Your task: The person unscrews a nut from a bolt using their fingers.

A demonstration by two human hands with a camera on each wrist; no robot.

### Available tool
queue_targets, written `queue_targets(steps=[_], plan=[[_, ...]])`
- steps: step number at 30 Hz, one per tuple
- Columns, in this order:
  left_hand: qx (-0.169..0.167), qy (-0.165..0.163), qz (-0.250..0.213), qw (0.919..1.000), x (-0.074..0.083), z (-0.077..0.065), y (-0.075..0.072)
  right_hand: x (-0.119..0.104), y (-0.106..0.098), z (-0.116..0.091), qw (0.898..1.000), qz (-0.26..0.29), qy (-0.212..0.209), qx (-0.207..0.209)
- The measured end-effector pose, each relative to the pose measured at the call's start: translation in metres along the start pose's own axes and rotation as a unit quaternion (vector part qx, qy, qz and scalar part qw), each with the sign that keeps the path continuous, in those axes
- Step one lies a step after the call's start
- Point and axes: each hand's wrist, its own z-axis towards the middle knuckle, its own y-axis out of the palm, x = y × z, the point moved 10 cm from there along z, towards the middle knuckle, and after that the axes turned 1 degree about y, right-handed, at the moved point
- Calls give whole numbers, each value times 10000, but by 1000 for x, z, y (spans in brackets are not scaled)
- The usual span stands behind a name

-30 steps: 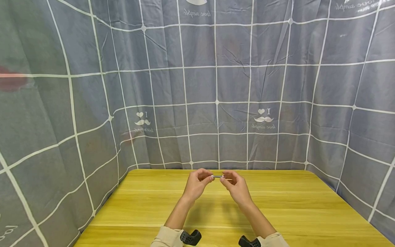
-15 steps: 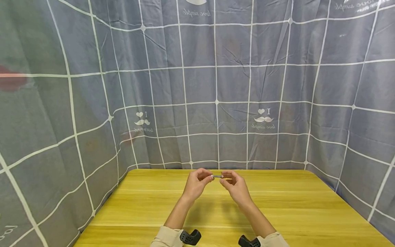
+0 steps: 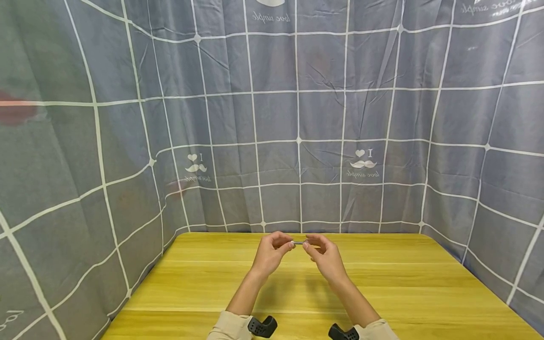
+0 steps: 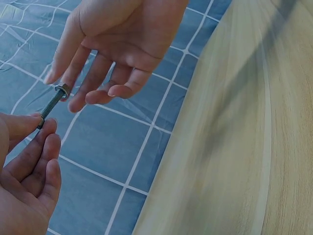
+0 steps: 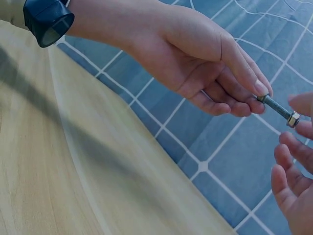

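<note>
A small metal bolt (image 3: 299, 242) is held level between both hands, above the far part of the table. My left hand (image 3: 267, 256) pinches its head end between thumb and forefinger; the fingertips partly cover the head. On the other end of the threaded shank (image 4: 51, 104) sits a hex nut (image 5: 293, 119). My right hand (image 3: 328, 259) has thumb and forefinger about this nut, while its other fingers are loosely curled below, as the right wrist view shows. In the head view the right thumb hides the nut.
A yellow wood-grain table (image 3: 204, 288) lies under the hands. Grey curtains (image 3: 276, 118) with white grid lines hang behind and at both sides. A black wrist device (image 3: 262, 327) is on the left cuff, another black wrist device (image 3: 343, 332) on the right.
The right thumb and fingers drew slightly apart about half a second ago, showing the nut, and have closed over it again. The left hand and bolt stay in place.
</note>
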Motion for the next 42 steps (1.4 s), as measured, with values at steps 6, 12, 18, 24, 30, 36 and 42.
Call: queue_targets(steps=[6,12,18,24,30,36,42], plan=[[5,-58,10,10000,-1,0,0,1,-1,0,9999,-66,62,55],[-19,-16,-32,10000,-1,0,1,-2,-1,-1,10000,8,-38,36],[-14,-36,-16,10000,-1,0,1,0,-3,-2,9999,-110,-17,116],[-9,-34,-34,10000,0,-1,1,-4,-2,-3,9999,30,-39,88],[12,-32,35,10000,1,-2,1,0,-4,-1,9998,-77,69,173],[44,-47,-10,10000,0,-1,0,-1,-4,-1,9999,-43,-56,96],[36,-103,28,9999,0,-1,0,-5,-2,-3,9999,79,24,69]])
